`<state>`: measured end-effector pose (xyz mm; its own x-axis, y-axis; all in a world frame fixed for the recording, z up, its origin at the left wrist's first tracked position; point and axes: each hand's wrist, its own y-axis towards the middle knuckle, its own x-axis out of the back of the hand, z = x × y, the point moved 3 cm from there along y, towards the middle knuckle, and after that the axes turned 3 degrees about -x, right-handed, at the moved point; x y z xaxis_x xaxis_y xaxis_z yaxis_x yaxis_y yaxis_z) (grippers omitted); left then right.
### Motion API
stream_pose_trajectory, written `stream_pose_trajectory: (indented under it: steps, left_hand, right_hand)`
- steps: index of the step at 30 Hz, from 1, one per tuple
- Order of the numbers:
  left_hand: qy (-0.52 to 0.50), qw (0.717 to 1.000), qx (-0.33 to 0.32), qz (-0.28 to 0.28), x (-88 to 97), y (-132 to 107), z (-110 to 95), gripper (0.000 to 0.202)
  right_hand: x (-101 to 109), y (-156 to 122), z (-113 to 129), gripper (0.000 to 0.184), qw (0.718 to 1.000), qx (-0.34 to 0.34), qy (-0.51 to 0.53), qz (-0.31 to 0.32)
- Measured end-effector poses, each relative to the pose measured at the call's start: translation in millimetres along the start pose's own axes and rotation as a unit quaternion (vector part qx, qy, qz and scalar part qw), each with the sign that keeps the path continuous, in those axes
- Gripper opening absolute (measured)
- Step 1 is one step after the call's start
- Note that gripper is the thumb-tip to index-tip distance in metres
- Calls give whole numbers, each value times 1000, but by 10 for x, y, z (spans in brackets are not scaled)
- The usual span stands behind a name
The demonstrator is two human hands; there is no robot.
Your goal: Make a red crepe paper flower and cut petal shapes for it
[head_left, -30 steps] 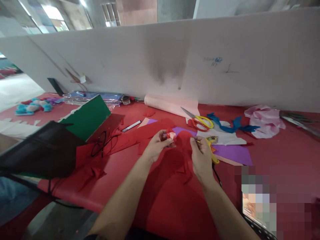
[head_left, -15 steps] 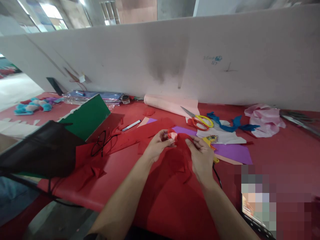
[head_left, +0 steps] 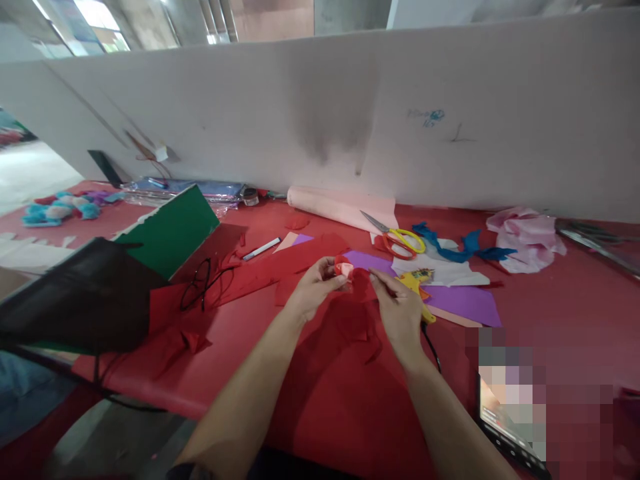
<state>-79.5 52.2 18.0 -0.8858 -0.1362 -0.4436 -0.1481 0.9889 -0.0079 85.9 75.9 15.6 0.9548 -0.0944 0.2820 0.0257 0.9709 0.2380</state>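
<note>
My left hand [head_left: 320, 287] is closed, pinching a small red and pink piece [head_left: 345, 269] that looks like folded cloth or paper. Its pink part faces up between thumb and fingers. My right hand [head_left: 400, 307] pinches the edge of a thin red piece [head_left: 361, 283] that meets the left one. Whether the two are joined I cannot tell. Just beyond my right hand lies a yellow glue gun [head_left: 417, 280] with a black cord, partly hidden by the hand. Red scraps [head_left: 357, 327] lie beneath both hands.
Scissors [head_left: 400, 241] with yellow and orange handles rest behind, beside blue strips [head_left: 457, 248] and a pink roll [head_left: 340, 208]. Eyeglasses [head_left: 204, 287], a marker [head_left: 263, 249], a green board [head_left: 173, 230] and a dark bag [head_left: 75, 293] are leftward. A phone [head_left: 505, 427] lies right.
My right hand has shifted slightly left, bringing its red piece closer to the one in my left hand. More of the glue gun shows now. The view has turned a little.
</note>
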Motion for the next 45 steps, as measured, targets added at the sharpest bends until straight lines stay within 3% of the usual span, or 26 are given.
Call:
stream_pose_trajectory:
  steps: [5, 12, 19, 28, 34, 39, 45]
  left_hand:
    - [5, 1000, -5, -18, 25, 11, -8, 32]
    - [-27, 999, 24, 2, 41, 0, 8, 36]
    - [-53, 995, 69, 42, 10, -32, -2, 36]
    - [-57, 998, 22, 17, 20, 10, -16, 31]
    - [-60, 998, 26, 3, 54, 33, -4, 33]
    - [20, 999, 3, -41, 111, 40, 2, 36]
    - [31, 999, -20, 13, -21, -9, 12, 34]
  right_hand:
    - [39, 27, 33, 28, 997, 54, -29, -51]
    - [4, 6, 38, 22, 997, -22, 70, -22]
    - [-2, 12, 31, 22, 996, -11, 76, -45]
    - [20, 5, 0, 24, 994, 1, 63, -84]
    - [37, 1, -23, 22, 989, 5, 93, -113]
    - [96, 21, -1, 23, 979, 1, 102, -179]
    - [32, -32, 92, 23, 994, 5, 48, -103]
